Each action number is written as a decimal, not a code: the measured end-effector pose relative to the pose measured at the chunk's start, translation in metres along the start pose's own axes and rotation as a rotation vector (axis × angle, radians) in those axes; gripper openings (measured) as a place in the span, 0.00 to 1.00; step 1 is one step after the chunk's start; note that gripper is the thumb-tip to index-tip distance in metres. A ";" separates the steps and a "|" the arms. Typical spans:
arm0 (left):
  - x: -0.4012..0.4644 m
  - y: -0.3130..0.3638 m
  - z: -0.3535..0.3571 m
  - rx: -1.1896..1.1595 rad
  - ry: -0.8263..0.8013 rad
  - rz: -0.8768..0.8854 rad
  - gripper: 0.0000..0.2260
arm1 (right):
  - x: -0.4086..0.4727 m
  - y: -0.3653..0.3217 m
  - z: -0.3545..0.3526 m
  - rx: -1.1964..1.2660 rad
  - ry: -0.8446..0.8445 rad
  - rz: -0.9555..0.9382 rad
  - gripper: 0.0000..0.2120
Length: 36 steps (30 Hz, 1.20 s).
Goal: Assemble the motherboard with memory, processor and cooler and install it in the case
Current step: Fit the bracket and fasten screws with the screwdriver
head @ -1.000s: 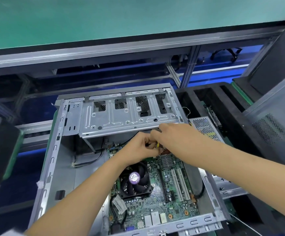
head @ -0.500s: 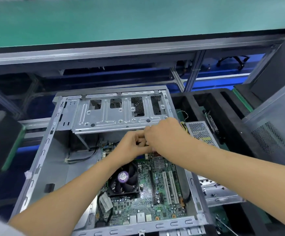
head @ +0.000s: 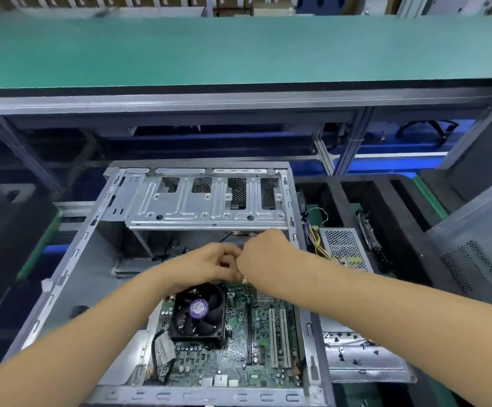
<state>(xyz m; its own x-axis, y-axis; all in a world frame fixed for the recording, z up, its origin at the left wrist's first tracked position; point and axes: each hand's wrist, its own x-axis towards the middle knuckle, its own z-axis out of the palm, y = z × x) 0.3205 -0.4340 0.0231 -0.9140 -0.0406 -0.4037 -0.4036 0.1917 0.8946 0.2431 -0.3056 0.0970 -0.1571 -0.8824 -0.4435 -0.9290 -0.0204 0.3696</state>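
Most of the build looks done, judging from how things lie. Open grey sheet-metal computer case lies on its side, its empty bay on the left. Green motherboard sits flat inside the case, against the near rim. Black square cooler fan with purple hub label is mounted on the board, so the processor is presumably beneath it; not visible. Two white expansion slots stand empty to the right of the fan. Memory: cannot confirm; the board's far edge is hidden by the hands.

Left hand hovers over the far edge of the board, fingers curled inward toward the right hand; what they pinch, if anything, is hidden. Right hand meets it knuckle to knuckle just below the perforated silver drive cage; its fingers are turned down and away, so I cannot tell their grip. Judgement: a small connector or cable is being seated at the board's far edge. Left to do, probably: remaining cabling, board screws (none confirmed), side panel.

Right of the case: bundle of yellow and dark wires leading to a grey mesh-faced power supply box, resting in a black foam tray. Loose grey metal panel with small dark screws lies near right.

Surroundings: green conveyor belt runs across the far side on an aluminium frame; blue flooring below.
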 end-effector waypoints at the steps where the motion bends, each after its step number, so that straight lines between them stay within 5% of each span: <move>1: -0.004 -0.002 -0.005 -0.152 0.048 -0.049 0.08 | -0.005 0.005 -0.002 0.033 0.052 0.023 0.05; 5: -0.017 -0.003 -0.022 -0.713 0.279 -0.053 0.10 | -0.034 0.039 -0.005 0.262 0.298 0.220 0.16; 11: -0.021 -0.004 -0.011 -1.016 0.400 -0.093 0.08 | -0.051 0.042 0.022 0.807 0.453 0.313 0.20; 22: -0.026 0.000 -0.005 -0.900 0.308 -0.075 0.19 | -0.035 0.025 0.046 0.931 0.448 0.315 0.13; 28: -0.029 0.002 -0.005 -0.927 0.262 -0.089 0.09 | -0.035 0.024 0.052 0.934 0.479 0.334 0.17; 36: -0.028 -0.004 -0.007 -0.834 0.399 -0.066 0.08 | -0.036 0.022 0.051 0.921 0.481 0.360 0.17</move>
<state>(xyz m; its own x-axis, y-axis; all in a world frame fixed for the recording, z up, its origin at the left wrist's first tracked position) 0.3481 -0.4403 0.0319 -0.7721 -0.3910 -0.5010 -0.2126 -0.5840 0.7834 0.2110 -0.2499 0.0797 -0.5079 -0.8614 0.0064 -0.7806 0.4571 -0.4263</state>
